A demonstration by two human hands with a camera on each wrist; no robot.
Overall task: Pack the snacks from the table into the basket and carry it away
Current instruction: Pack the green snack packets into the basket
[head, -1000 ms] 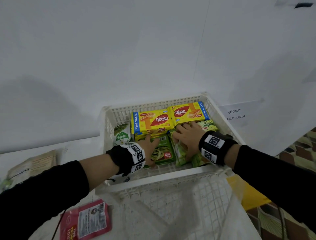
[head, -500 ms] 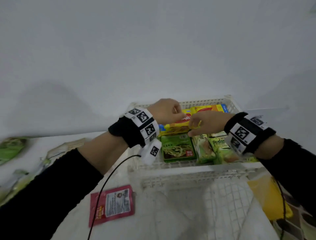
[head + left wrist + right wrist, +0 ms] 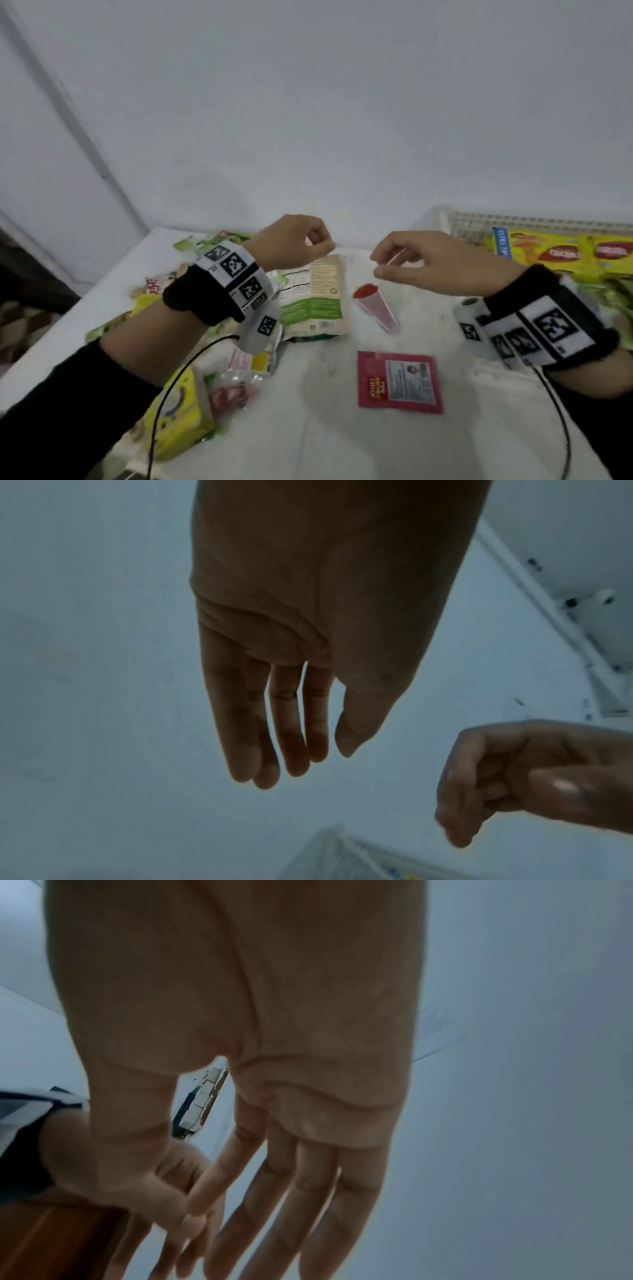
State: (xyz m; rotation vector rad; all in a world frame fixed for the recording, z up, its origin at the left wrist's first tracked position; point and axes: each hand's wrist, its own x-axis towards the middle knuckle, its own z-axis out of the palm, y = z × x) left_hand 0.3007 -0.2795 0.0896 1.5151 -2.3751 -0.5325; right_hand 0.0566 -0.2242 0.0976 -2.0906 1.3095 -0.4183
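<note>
The white lattice basket (image 3: 479,221) stands at the right edge of the head view with yellow wafer packs (image 3: 561,253) inside. Loose snacks lie on the white table (image 3: 308,438): a beige-and-green pouch (image 3: 315,298), a red cone-shaped packet (image 3: 375,306), a red square sachet (image 3: 399,382) and a yellow packet (image 3: 181,418). My left hand (image 3: 318,243) hovers above the pouch with relaxed fingers and holds nothing. My right hand (image 3: 380,263) hangs just left of the basket, also empty. Both wrist views show loose fingers (image 3: 294,750) (image 3: 274,1218).
More green and pale packets (image 3: 205,243) crowd the table's far left corner, and a reddish packet (image 3: 229,397) lies beside the yellow one. A plain white wall rises right behind the table. Black cables run from both wristbands.
Both hands have lifted out of the basket and moved left over the table, empty. The head view has swung left, so the basket now sits at the right edge.
</note>
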